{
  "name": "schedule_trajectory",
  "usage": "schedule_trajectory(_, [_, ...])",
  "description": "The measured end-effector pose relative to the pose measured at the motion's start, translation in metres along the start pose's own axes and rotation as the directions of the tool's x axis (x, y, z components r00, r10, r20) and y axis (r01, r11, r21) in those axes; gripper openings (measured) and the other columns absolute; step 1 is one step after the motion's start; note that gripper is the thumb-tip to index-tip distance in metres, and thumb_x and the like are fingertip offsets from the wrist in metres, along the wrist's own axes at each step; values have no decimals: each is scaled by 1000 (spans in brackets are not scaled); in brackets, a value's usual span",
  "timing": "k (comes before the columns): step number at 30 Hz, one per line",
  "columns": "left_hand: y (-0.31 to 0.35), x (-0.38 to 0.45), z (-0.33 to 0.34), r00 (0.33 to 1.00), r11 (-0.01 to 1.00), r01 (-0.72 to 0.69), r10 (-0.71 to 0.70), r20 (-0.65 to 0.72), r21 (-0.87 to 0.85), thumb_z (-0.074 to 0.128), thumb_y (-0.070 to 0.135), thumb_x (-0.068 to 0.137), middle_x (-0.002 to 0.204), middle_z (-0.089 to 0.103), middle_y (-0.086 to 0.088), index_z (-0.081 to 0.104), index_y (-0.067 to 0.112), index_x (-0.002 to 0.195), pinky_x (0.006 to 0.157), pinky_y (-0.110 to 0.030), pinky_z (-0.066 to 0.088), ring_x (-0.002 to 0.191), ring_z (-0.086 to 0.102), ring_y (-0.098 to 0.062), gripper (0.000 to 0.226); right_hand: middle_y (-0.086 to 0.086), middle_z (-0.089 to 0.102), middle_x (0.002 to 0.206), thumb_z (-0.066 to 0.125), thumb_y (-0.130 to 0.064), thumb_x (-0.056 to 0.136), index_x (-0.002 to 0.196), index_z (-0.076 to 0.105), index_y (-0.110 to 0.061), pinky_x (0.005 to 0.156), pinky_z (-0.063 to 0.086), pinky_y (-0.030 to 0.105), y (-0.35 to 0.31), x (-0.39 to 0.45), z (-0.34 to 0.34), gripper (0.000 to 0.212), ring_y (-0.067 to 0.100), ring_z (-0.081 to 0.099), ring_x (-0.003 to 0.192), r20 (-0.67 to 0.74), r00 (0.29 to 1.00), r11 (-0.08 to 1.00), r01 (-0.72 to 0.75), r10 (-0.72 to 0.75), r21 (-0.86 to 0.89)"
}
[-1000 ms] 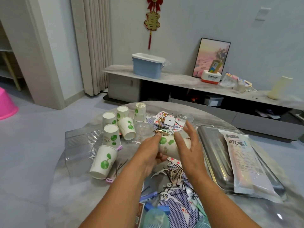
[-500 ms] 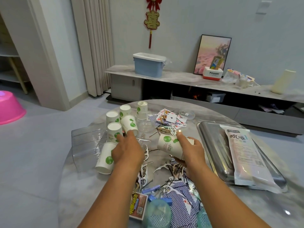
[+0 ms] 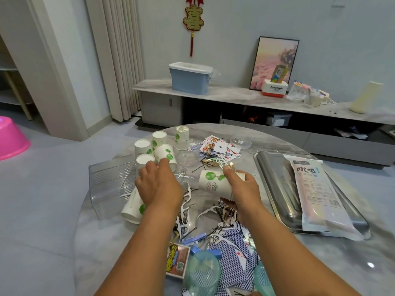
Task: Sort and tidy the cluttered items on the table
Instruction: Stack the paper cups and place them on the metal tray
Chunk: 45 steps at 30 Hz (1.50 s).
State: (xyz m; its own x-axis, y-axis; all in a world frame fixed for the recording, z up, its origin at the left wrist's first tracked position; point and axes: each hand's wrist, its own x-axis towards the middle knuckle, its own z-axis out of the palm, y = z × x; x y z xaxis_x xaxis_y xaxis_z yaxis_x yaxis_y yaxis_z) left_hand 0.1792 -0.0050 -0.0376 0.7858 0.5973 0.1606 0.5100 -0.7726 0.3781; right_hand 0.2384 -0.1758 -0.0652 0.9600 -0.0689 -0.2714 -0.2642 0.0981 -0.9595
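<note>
Table: the round grey marble-look table [image 3: 213, 130] is crowded with loose items — sorting looks barely begun.
Tray: the shiny steel tray [image 3: 275, 189] on the right side holds only a flat printed plastic packet [image 3: 314, 193].
Clear box: the ribbed transparent plastic box [image 3: 109, 182] lies at the left edge, nothing visible inside.
Cups: several white paper cups with green leaf prints [image 3: 159, 146] stand upside down or tipped in a loose group, not yet stacked together.
Small clutter: playing cards [image 3: 220, 147], white floss picks [image 3: 210, 210] and black hairpins [image 3: 222, 228] lie mixed — all left to separate.
Right hand: the right hand [image 3: 241, 186] is curled round a nested stack of the same paper cups [image 3: 213, 182], held tilted just above the table.
Left hand: the left hand [image 3: 159, 184] reaches palm down to the cup group, fingertips touching one cup; whether it grips cannot be told.
</note>
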Motion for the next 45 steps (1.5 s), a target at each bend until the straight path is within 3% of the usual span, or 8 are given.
schedule_trajectory(8, [-8,-1,17,980,996,81,-74,185,-29,66,8,87,162,5,-17,24,27,153,120,-50,18,148,14,-38,81,10,70,112,79,-44,83,128,55,-24,63,62,36,2,-2,3,55,28,75,89,32,999,1000,-10,9,11])
schedule_trajectory(12, [-6,-3,11,983,977,38,1,182,-211,58,-7,85,160,8,-13,27,22,155,115,-44,30,145,19,-34,82,11,70,112,79,-43,83,127,55,-24,63,62,36,1,-2,-1,54,28,75,88,35,999,1000,-16,16,18])
schedule_trajectory(18, [-20,9,5,947,995,78,-96,306,69,64,10,84,156,25,-21,11,28,157,121,-49,19,144,24,-39,91,11,71,110,79,-41,85,123,56,-23,68,63,41,2,-2,-4,48,30,74,90,44,999,999,-26,24,48])
schedule_trajectory(23, [-25,10,7,928,985,156,-121,352,-74,59,-2,86,161,8,-20,4,31,159,117,-51,28,147,15,-39,97,11,71,110,77,-42,86,121,56,-25,72,64,44,3,0,-6,45,30,73,92,47,999,999,-25,23,44])
schedule_trajectory(31, [-36,15,17,926,981,162,-114,361,-106,55,5,92,154,28,-22,8,28,158,113,-48,32,141,24,-39,85,12,71,110,77,-41,86,121,57,-23,72,63,44,3,1,-9,44,30,73,91,32,999,998,-18,16,55])
schedule_trajectory(37, [-21,9,16,899,945,15,131,418,-328,77,5,76,150,42,-10,6,42,156,108,-48,44,133,45,-35,114,10,70,111,76,-41,87,122,57,-22,77,63,46,2,1,-9,45,30,72,94,39,999,997,-22,19,79])
schedule_trajectory(41, [-9,3,22,819,852,-134,382,428,-505,95,30,59,144,50,15,6,64,146,108,-45,45,129,52,-18,129,10,71,108,77,-41,86,119,58,-22,71,63,41,3,2,-7,43,30,73,92,42,999,998,-3,1,67])
schedule_trajectory(45, [-6,-1,30,790,736,-73,454,412,-673,92,13,68,131,53,14,16,48,155,83,-7,45,112,55,-2,121,9,71,111,82,-44,79,124,58,-27,76,64,47,4,6,-10,54,29,75,90,31,999,999,45,-44,-8])
